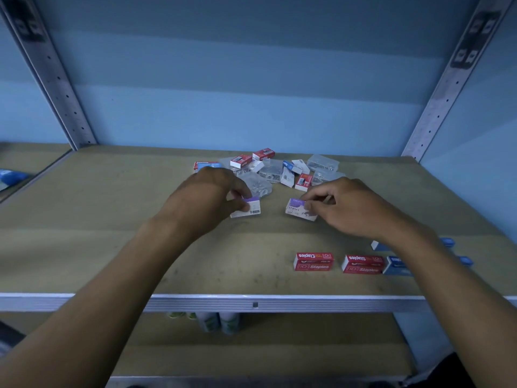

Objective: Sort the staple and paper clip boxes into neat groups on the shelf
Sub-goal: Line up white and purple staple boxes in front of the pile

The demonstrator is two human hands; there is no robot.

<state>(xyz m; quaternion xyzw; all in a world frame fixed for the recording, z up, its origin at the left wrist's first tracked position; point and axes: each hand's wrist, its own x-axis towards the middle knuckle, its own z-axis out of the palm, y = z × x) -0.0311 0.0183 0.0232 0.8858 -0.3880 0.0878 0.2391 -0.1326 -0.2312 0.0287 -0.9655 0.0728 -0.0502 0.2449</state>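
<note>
My left hand [212, 197] pinches a white and purple staple box [247, 209], barcode side up, just above the shelf [112, 219]. My right hand [344, 208] pinches a second white and purple staple box [298, 210] that rests on the shelf. Behind both hands lies a mixed pile [268, 169] of red, blue and white boxes and clear plastic paper clip boxes. Near the front edge, two red staple boxes [313, 261] [362, 264] stand side by side. Blue boxes [396, 266] to their right are partly hidden by my right forearm.
Perforated metal uprights [58, 88] [444, 102] frame the shelf against a blue back wall. The shelf's metal front lip [254, 303] runs across below my arms. A lower shelf holds some pale green cans [218, 322]. A blue object [12, 176] lies on the neighbouring shelf at far left.
</note>
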